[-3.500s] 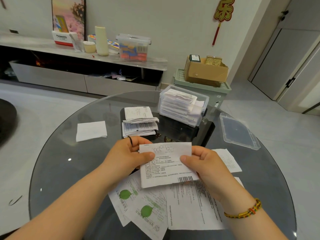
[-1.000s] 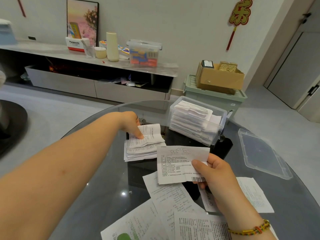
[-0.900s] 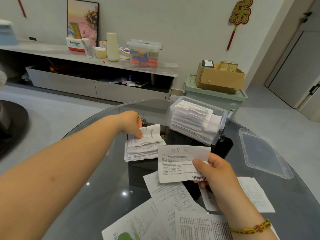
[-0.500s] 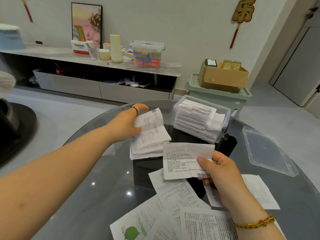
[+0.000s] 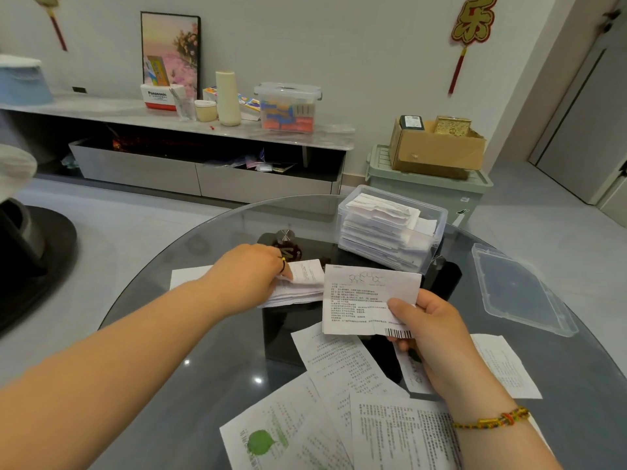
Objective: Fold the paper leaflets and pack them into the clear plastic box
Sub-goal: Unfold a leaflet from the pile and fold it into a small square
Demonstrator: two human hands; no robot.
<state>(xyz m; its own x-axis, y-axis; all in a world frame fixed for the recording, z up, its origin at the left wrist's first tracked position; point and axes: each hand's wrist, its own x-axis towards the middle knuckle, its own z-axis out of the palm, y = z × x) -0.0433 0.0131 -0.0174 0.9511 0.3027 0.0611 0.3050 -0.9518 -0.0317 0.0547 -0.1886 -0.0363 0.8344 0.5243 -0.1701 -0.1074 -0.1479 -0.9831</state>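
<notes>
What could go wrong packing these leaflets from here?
1. The clear box looks nearly full to its rim; adding the folded stack may keep the lid from closing.
2. The left hand grips that loose stack at one edge only; it could fan out over the glass table.
3. The right hand pinches the folded leaflet by a corner; it may spring open.

glossy glass table (image 5: 190,334), clear plastic box (image 5: 431,232), paper leaflets (image 5: 339,364)

- Home living room.
- Low wall cabinet (image 5: 135,171) with drawers, household clutter on top.
- Framed flower picture (image 5: 170,49) and red hanging ornament (image 5: 471,25) on wall.
- Round glass table (image 5: 217,395); cardboard box (image 5: 437,154) on storage bin (image 5: 424,195) near door (image 5: 583,113).
</notes>
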